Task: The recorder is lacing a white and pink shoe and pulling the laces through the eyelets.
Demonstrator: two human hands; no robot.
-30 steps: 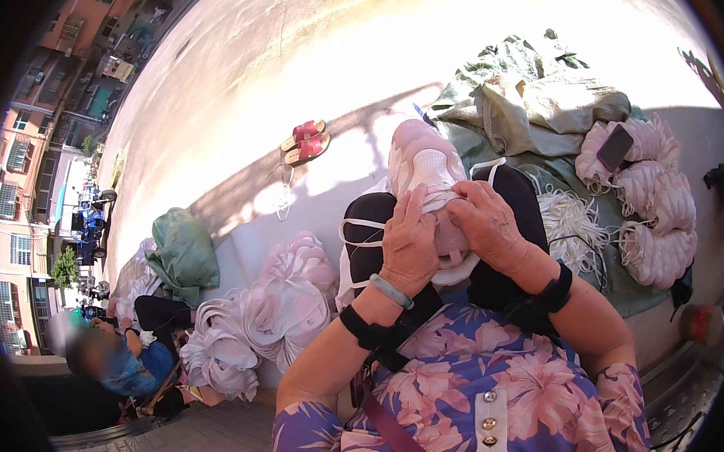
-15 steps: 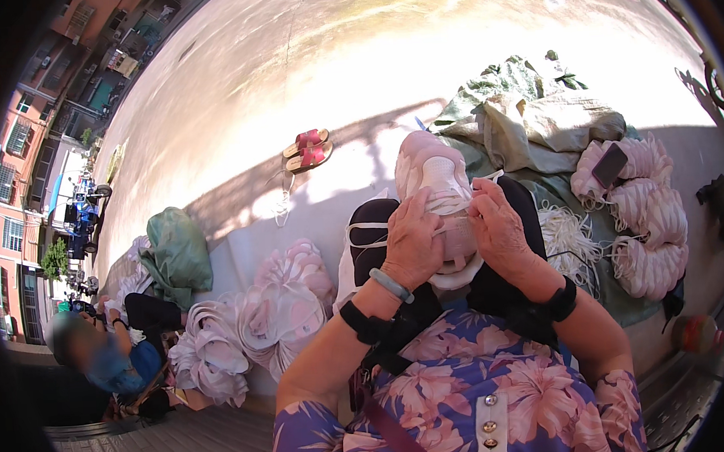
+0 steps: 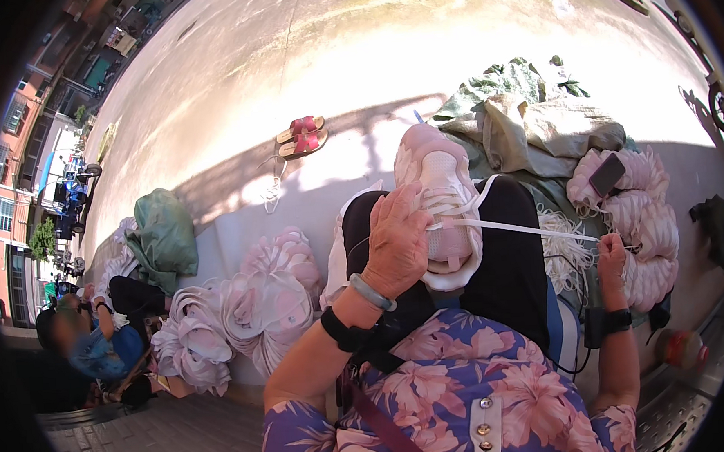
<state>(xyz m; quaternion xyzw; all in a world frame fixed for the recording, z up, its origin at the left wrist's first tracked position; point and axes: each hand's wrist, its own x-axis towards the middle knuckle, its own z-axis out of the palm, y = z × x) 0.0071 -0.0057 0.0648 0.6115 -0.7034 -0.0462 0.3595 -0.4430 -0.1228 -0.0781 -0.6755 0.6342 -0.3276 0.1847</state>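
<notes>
On my lap lies a pale pink and white shoe upper point(image 3: 439, 166), its toe pointing away from me and white laces crossing its front. My left hand point(image 3: 397, 239) grips the upper's left side, fingers bent over its edge near the lacing. A flat white shoelace point(image 3: 526, 228) runs taut from the upper out to the right. Its far end is pinched in my right hand point(image 3: 612, 264), well to the right of my knees. Beside my right leg lies a bunch of loose white shoelaces point(image 3: 566, 244).
Bundles of pale pink shoe uppers lie at left point(image 3: 264, 313) and right point(image 3: 642, 219), a phone point(image 3: 607, 175) atop the right one. Green and beige sacks point(image 3: 549, 126) are heaped ahead. Red sandals point(image 3: 302, 137) stand farther off. Another person point(image 3: 106, 346) sits at far left beside a green bag point(image 3: 165, 240).
My right hand has swung from the shoe upper out to the right, drawing the lace into a long straight line. My left hand stays at the upper, and the view has shifted slightly.
</notes>
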